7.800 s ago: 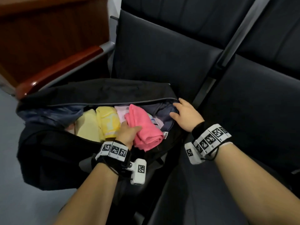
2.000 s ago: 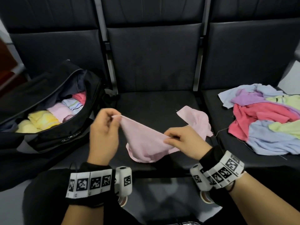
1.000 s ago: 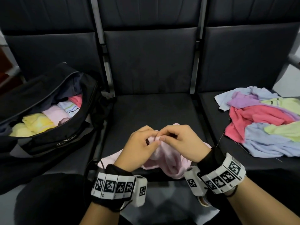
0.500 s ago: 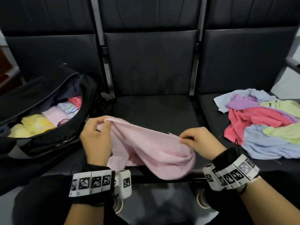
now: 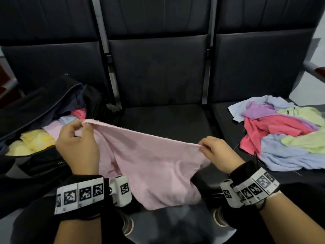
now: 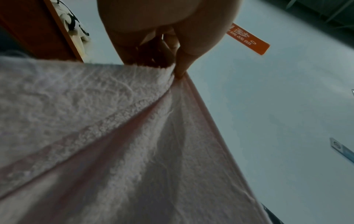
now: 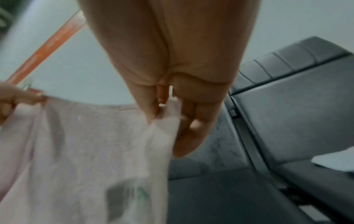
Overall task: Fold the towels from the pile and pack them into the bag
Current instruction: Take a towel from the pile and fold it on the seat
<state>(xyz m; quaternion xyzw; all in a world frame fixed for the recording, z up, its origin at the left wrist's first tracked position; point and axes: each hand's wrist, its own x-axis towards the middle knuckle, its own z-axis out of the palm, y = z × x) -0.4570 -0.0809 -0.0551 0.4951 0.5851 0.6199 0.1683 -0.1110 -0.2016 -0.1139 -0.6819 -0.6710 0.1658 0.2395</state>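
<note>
The pink towel [image 5: 149, 164] hangs in the air over the middle seat [image 5: 167, 117], its top edge pulled nearly taut between two hands while the rest sags in a loose belly toward the person's lap. It looks light and entirely limp: soft looped terry with a flatter woven band along the hem, so it should keep no shape of its own and is best taken at the corners or along that firmer edge. The left hand [image 5: 77, 147] has its grip clamped on one upper corner, thumb against fingertips; the right hand [image 5: 218, 152] pinches the opposite corner the same way. The cloth is not slippery, so a light pinch should do.

On the seat to the left, the black bag [image 5: 52, 155] lies open, soft-sided, with folded yellow, pink and red towels packed inside. On the right seat the pile [image 5: 281, 134] lies crumpled: blue, purple, red and pale green cloths overlapping. The seats are dark, smooth padded panels divided by metal bars.
</note>
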